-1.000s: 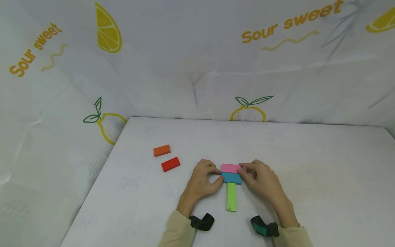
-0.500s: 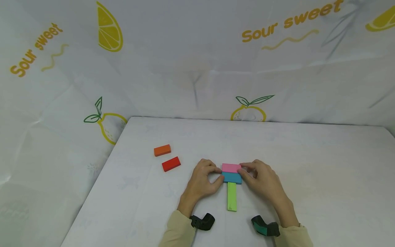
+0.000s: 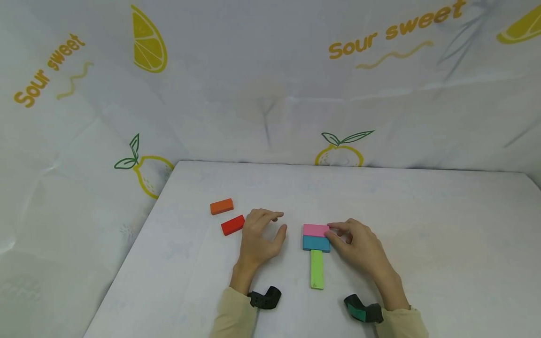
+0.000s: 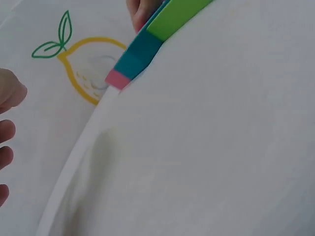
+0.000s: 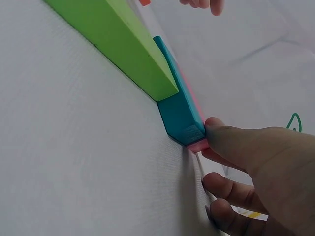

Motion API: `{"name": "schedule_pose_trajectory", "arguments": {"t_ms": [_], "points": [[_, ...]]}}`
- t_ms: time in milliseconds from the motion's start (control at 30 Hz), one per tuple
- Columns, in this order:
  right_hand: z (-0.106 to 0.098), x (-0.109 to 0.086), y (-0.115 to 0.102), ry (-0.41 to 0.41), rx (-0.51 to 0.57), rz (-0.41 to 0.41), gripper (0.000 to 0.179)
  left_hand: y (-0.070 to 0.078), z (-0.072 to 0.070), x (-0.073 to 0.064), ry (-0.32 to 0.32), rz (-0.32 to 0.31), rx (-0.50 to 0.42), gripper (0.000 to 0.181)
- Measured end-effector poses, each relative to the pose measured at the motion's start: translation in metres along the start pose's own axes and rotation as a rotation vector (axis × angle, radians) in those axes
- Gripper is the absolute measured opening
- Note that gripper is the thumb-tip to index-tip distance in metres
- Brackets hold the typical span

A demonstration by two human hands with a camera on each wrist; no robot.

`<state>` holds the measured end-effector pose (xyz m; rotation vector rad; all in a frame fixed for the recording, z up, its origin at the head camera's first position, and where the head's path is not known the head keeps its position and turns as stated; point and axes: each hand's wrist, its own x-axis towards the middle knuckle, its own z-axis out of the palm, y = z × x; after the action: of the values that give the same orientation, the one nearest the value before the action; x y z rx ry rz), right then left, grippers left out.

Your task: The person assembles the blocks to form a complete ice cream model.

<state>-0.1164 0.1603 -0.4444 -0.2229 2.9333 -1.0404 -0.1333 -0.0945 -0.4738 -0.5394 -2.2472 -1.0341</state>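
Running along the left and the far side of the bench [image 3: 444, 225], a pale sheet [image 3: 236, 70] showed printed lemons and the words "Sour sweet". On the white bench top, toward its left, I saw an orange block [image 3: 221, 206] and, a little closer to the person, a red block [image 3: 231, 226], both set at a slant with a gap between them. Just right of the red block came the left hand [image 3: 258, 239], free and relaxed, its thumb and fingers apart; I couldn't tell whether its outer side brushed the block. A black device [image 3: 270, 298] sat at that wrist, by a beige sleeve [image 3: 234, 313].

Next along were three touching blocks: a pink block [image 3: 315, 230] lay farthest from the person, a blue block [image 3: 316, 243] lay along its near side, and a green block [image 3: 317, 269] ran back toward the person from the middle of the blue one, like a stem. At the right end, the right hand [image 3: 360, 244] pinched the pink block's corner between thumb and index finger, the thumb tip close against the blue block too. Its wrist wore a black-and-green device [image 3: 374, 313].
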Motion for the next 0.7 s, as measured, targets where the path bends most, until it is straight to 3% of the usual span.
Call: {"name": "schedule_pose_trajectory", "arguments": {"t_ms": [300, 400, 700], "points": [[0.001, 0.001, 0.001, 0.001, 0.007, -0.009, 0.03, -0.03, -0.033, -0.002, 0.076, -0.042, 0.064, 0.025], [0.001, 0.001, 0.001, 0.003, 0.008, -0.011, 0.029, -0.038, -0.041, -0.005, 0.092, -0.083, 0.074, 0.025], [-0.001, 0.001, 0.001, -0.007, 0.006, -0.001, 0.03, -0.046, -0.05, -0.01, 0.107, -0.198, 0.104, 0.025]]}}
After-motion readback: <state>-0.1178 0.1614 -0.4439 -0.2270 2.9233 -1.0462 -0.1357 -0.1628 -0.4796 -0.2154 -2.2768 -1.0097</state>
